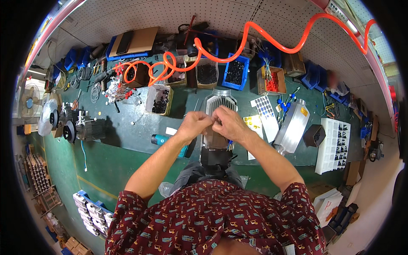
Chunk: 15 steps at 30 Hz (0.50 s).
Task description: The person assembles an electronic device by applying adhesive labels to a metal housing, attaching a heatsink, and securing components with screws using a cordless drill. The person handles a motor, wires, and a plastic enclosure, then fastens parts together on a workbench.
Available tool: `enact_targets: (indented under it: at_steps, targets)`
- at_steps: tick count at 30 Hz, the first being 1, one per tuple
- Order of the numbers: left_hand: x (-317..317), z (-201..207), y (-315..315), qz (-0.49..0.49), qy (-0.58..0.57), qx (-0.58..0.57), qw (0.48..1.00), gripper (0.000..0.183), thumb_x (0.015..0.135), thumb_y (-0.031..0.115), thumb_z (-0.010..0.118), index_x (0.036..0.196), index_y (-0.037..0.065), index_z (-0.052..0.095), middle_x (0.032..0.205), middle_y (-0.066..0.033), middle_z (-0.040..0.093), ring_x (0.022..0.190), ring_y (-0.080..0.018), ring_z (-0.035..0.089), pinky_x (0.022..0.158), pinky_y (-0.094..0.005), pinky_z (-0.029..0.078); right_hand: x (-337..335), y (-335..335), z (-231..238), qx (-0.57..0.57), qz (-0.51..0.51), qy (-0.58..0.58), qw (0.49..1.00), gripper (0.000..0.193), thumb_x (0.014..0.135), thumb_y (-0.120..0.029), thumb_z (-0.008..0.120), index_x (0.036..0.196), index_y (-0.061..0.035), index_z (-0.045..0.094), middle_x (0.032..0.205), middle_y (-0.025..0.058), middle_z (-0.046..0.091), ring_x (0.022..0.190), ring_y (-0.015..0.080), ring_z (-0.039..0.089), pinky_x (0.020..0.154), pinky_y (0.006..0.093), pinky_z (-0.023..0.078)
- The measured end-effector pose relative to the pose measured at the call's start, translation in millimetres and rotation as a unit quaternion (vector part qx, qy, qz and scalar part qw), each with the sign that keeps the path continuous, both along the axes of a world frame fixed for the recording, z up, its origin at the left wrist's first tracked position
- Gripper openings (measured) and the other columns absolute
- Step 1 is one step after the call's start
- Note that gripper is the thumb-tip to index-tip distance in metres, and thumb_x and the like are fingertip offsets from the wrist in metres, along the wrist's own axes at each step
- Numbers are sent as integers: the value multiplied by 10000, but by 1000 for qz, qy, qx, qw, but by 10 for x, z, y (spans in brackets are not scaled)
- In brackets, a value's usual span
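Open bench [142, 131] left of worker's left hand [194, 124], drill [160, 139] at near edge, bins [234, 87] blocking the back, silver housing [293, 127] barring right, hose [290, 50] above bins

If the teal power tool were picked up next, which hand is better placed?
Probably the left hand: the teal power tool lies on that side, visible to either side of the left forearm. The right hand is farther off, above the finned metal unit.

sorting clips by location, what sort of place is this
Probably an assembly workshop: a coiled orange hose hangs over the bench, which holds a teal power tool and a blue bin of small black parts.
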<state>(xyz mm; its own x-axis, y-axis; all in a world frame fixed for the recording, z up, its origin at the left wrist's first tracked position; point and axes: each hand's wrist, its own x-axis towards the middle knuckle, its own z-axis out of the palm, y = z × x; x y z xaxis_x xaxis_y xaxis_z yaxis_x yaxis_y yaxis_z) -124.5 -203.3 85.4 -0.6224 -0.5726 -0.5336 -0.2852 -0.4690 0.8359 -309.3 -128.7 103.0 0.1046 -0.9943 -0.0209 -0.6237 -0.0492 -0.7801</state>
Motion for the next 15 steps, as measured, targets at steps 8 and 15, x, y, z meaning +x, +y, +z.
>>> enact_targets:
  at_steps: [8, 15]
  targets:
    - [-99, -98, -340, -43, -91, -123, 987, 220, 926, 217, 729, 843, 18, 686, 785, -7, 667, 733, -83, 627, 628, -265, 534, -24, -319, -1, -3, -3, 93, 996, 191, 793, -169, 641, 870, 5, 625, 974, 212, 672, 928, 415, 656, 821, 506, 526]
    - [-59, -580, -351, 71, 80, 36, 994, 188, 990, 234, 691, 898, 89, 614, 920, -1, 680, 854, -101, 652, 749, -303, 573, 9, -486, -234, 39, -49, 120, 991, 202, 821, -207, 649, 897, -21, 629, 975, 179, 669, 928, 395, 660, 790, 502, 524]
